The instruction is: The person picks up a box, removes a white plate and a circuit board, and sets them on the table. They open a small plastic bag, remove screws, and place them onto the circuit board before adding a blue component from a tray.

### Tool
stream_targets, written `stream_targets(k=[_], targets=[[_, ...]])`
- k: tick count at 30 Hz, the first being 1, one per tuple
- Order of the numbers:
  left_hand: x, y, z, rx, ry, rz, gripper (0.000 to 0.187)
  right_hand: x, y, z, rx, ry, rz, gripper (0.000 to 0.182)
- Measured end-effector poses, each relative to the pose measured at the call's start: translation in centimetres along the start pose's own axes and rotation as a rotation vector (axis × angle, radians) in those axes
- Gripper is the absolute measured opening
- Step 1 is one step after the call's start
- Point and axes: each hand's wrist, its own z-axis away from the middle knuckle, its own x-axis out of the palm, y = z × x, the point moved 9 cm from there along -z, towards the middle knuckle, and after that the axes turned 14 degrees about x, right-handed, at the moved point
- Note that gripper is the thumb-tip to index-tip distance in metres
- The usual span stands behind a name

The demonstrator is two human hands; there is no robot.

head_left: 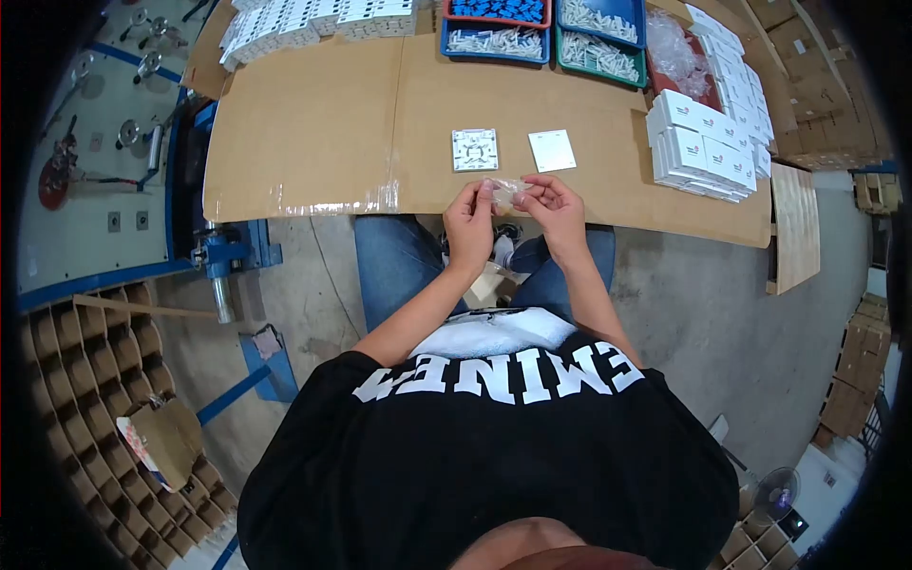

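Observation:
Between my two hands, at the table's front edge, is a small clear plastic bag. My left hand pinches its left side, and my right hand grips its right side with bent fingers. What the bag contains is too small to make out. Just beyond my left hand lies a square white plate with a molded, patterned face. To its right, past my right hand, a plain white square plate rests flat and slightly turned.
Cardboard covers the table. At the back, a blue tray and a green tray hold small white pieces; a red tray holds blue ones. White boxes are stacked at right, more boxes at back left.

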Motion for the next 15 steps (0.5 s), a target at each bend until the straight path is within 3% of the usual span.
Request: stream_targets(k=[4,6,15], targets=[[-0.5,0.3,-0.1,-0.027,0.003,0.136,0.025,2.2,-0.6,0.3,0.078,-0.01,-0.087,0.024],[-0.4,0.4,-0.3,-0.005,-0.021,0.176,0.024,3.0,-0.2,0.4,0.176,0.005,0.067,0.019],[-0.9,2.0,0.6,-0.091,-0.01,0.141,0.024,3.1,0.1,0.8,0.109,-0.002,0.028,0.017]])
